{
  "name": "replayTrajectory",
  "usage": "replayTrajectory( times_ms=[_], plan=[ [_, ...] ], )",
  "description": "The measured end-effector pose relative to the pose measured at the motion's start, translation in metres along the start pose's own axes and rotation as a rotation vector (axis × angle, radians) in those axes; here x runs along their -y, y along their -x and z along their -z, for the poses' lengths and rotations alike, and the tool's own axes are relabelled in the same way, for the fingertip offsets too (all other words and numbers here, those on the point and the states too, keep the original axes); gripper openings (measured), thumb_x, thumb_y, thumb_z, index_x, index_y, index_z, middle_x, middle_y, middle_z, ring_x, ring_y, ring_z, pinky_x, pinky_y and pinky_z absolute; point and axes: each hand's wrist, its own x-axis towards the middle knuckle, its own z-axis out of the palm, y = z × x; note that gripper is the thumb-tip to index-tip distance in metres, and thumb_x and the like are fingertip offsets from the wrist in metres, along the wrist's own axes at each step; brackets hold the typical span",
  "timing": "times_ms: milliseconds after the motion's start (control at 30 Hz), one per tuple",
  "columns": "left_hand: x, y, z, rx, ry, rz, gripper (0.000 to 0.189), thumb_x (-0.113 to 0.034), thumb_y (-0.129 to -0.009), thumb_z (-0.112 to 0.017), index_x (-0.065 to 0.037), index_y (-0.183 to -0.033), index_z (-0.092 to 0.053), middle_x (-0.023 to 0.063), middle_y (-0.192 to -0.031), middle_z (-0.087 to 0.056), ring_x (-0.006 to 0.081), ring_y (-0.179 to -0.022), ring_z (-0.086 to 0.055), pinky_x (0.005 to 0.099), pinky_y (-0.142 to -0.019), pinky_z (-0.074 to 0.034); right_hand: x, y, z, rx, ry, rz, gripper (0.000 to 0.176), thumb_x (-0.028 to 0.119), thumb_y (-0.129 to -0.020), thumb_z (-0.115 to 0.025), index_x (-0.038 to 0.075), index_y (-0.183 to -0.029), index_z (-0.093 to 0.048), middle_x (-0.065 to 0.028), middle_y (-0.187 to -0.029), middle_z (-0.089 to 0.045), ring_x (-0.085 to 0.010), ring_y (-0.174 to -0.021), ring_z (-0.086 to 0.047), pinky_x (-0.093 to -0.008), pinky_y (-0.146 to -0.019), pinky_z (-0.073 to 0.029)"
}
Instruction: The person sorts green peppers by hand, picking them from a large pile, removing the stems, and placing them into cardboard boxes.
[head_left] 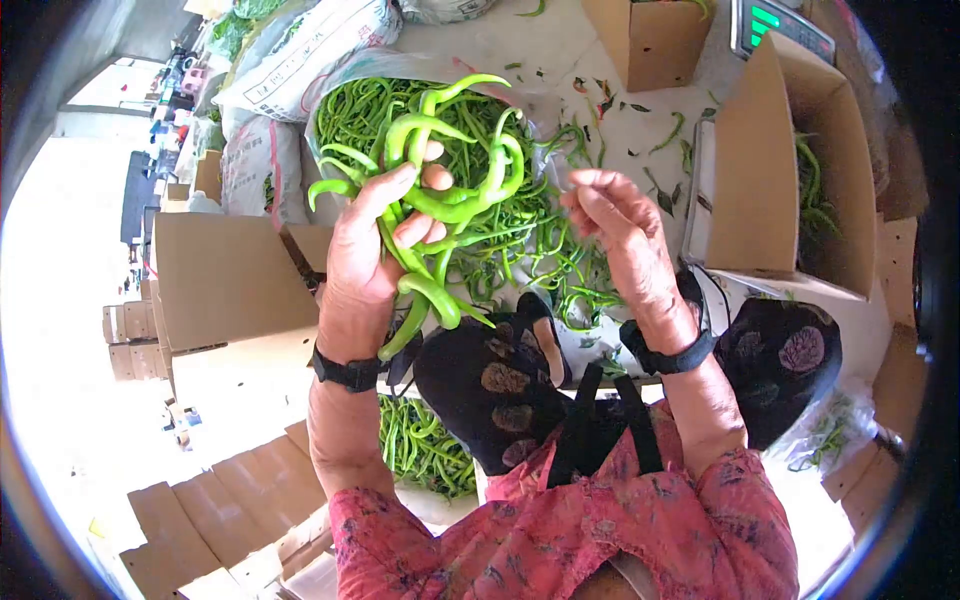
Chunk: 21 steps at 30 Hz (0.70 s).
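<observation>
Left hand (365, 250) gripping peppers (455, 195), littered concrete floor (560, 50), cardboard box (760, 180)

A bunch of long green peppers (460, 208), glossy and curved, sits clamped in the left grip (365, 250). The curling tips fan out above the fingers, and the other ends poke out below the palm.

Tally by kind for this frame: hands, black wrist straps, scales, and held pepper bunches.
Hands: 2 (left hand, right hand)
Wrist straps: 2
Scale: 1
Held pepper bunch: 1, in the left hand
Total: 6
</observation>
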Motion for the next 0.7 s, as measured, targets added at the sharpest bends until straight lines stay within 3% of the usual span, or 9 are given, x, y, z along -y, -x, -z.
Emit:
replayTrajectory(
  times_ms=[67,133,200,400,433,533,600,633,700],
  plan=[
    [0.005,0.010,-0.018,-0.047,-0.029,0.022,0.030,-0.018,-0.092,-0.056,-0.003,-0.118,-0.059,0.0083,-0.092,-0.068,0.0054,-0.048,-0.040,0.0246,-0.054,-0.040,0.023,0.025,-0.007,-0.073,0.101,0.081,0.023,0.017,-0.091,-0.060,0.007,-0.112,-0.062,-0.0055,-0.095,-0.067,-0.0138,-0.085,-0.061,-0.0272,-0.078,-0.047],
    [0.014,0.017,-0.033,-0.062,-0.072,0.033,0.030,-0.018,-0.092,-0.058,-0.003,-0.117,-0.060,0.0084,-0.091,-0.067,0.0056,-0.049,-0.041,0.0243,-0.054,-0.039,0.039,0.042,-0.010,-0.112,0.745,0.749,0.027,0.011,-0.084,-0.065,0.008,-0.111,-0.062,-0.0085,-0.096,-0.066,-0.0234,-0.087,-0.062,-0.0308,-0.080,-0.048],
    [0.026,0.024,-0.047,-0.089,-0.125,0.057,0.030,-0.019,-0.092,-0.059,-0.002,-0.116,-0.061,0.0068,-0.087,-0.066,0.0061,-0.051,-0.043,0.0213,-0.053,-0.037,0.066,0.060,-0.022,-0.041,1.087,0.988,0.038,0.011,-0.073,-0.070,0.008,-0.110,-0.062,-0.0104,-0.111,-0.063,-0.0281,-0.104,-0.057,-0.0415,-0.090,-0.042],
    [0.057,0.042,-0.079,0.011,-0.154,0.147,0.038,-0.027,-0.094,-0.056,-0.005,-0.125,-0.055,0.0048,-0.100,-0.066,0.0032,-0.050,-0.038,0.0195,-0.052,-0.034,0.044,0.060,-0.006,0.244,1.159,0.842,0.036,0.014,-0.077,-0.067,0.007,-0.111,-0.059,-0.0093,-0.108,-0.062,-0.0246,-0.107,-0.055,-0.0427,-0.097,-0.031],
    [0.061,0.045,-0.079,0.044,-0.078,0.173,0.041,-0.026,-0.095,-0.054,-0.004,-0.130,-0.050,0.0089,-0.113,-0.063,0.0032,-0.049,-0.037,0.0188,-0.052,-0.034,0.046,0.062,-0.002,0.237,1.159,0.843,0.036,0.014,-0.077,-0.067,0.007,-0.111,-0.059,-0.0093,-0.108,-0.062,-0.0246,-0.107,-0.055,-0.0427,-0.097,-0.031],
    [0.066,0.051,-0.093,0.134,0.054,0.107,0.039,-0.021,-0.093,-0.058,-0.001,-0.126,-0.052,0.0104,-0.114,-0.062,0.0050,-0.052,-0.042,0.0192,-0.050,-0.036,0.046,0.071,0.008,0.361,0.963,0.635,0.034,0.014,-0.082,-0.064,0.008,-0.115,-0.059,-0.0107,-0.107,-0.062,-0.0268,-0.107,-0.055,-0.0414,-0.095,-0.035],
    [0.067,0.050,-0.087,0.146,-0.089,0.054,0.041,-0.019,-0.093,-0.056,0.001,-0.128,-0.050,0.0120,-0.119,-0.060,0.0052,-0.052,-0.043,0.0202,-0.051,-0.038,0.047,0.073,0.013,0.347,0.407,0.378,0.032,0.015,-0.086,-0.063,0.006,-0.117,-0.058,-0.0100,-0.105,-0.062,-0.0239,-0.104,-0.057,-0.0375,-0.092,-0.041],
    [0.068,0.051,-0.087,0.131,-0.119,0.042,0.039,-0.018,-0.093,-0.056,0.001,-0.126,-0.052,0.0125,-0.115,-0.062,0.0056,-0.052,-0.043,0.0209,-0.052,-0.039,0.053,0.077,0.021,0.352,0.378,0.190,0.030,0.017,-0.090,-0.061,0.005,-0.118,-0.058,-0.0079,-0.103,-0.063,-0.0191,-0.101,-0.058,-0.0328,-0.088,-0.045],
    [0.073,0.048,-0.082,0.124,-0.149,0.034,0.036,-0.018,-0.092,-0.056,0.002,-0.123,-0.054,0.0130,-0.112,-0.063,0.0059,-0.052,-0.043,0.0216,-0.053,-0.040,0.053,0.079,0.029,0.367,0.371,0.187,0.029,0.017,-0.091,-0.060,0.005,-0.117,-0.059,-0.0066,-0.102,-0.063,-0.0170,-0.101,-0.058,-0.0322,-0.089,-0.045]
  ],
)
